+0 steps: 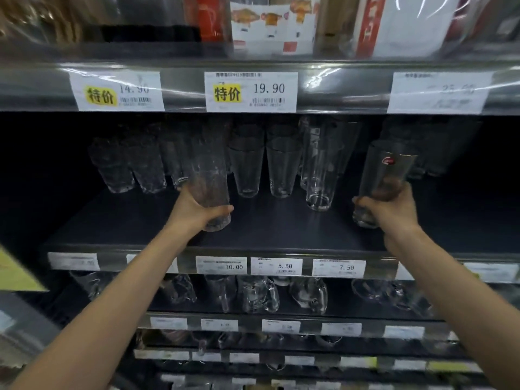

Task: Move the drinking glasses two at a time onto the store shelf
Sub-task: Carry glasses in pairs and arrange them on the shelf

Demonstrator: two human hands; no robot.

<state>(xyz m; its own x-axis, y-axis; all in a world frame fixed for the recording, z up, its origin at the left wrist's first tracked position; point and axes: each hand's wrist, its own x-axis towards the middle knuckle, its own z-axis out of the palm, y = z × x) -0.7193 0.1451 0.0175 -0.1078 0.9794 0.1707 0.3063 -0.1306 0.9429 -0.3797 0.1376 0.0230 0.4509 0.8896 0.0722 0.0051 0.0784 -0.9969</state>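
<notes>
You stand close to a dim store rack with dark boards stacked one over another. The shelf (281,232) you reach into is a matte, dark board, bare along its front. At its back left stand textured tumblers (126,167) in a row. Your left hand (197,213) wraps its fingers and thumb round the lower part of the left glass (209,181), a textured one held nearly upright just in front of that row. Whether its base touches the board you cannot tell. In the middle, further back, stand two plain glasses (247,170) side by side, then a tall glass (320,181) just to their right. Your right hand (392,211) grips the right glass (387,175) near its base. It bears a red sticker (389,161) and leans top to the right, low over the board. Price tags (277,266) reading 10.00, 5.50 and 7.50 line the front rail. Above, yellow-marked tags (250,92) hang under boxed goods (274,23). Below, glass mugs (259,295) fill the next board.
</notes>
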